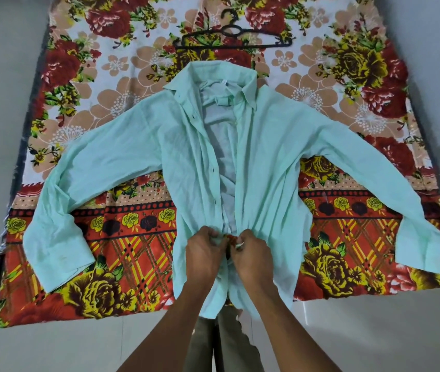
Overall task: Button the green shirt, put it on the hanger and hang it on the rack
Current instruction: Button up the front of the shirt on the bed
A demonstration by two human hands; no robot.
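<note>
Green shirt [267, 157] flat on flowered sheet [79, 76], front unbuttoned; left hand [204, 257], right hand [253, 260] pinch near front edges; cloth likely light, limp, grip beside buttons; hanger [233, 38] far

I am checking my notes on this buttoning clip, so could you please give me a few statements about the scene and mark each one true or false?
1. Both hands pinch the front edges of the green shirt near its hem. True: left hand, right hand.
2. The black hanger is already inside the shirt. False: it lies on the floral sheet beyond the collar, apart from the shirt.
3. The shirt front is buttoned up to the collar. False: it lies open along most of its length.
4. Both sleeves are spread out to the sides. True.
</note>
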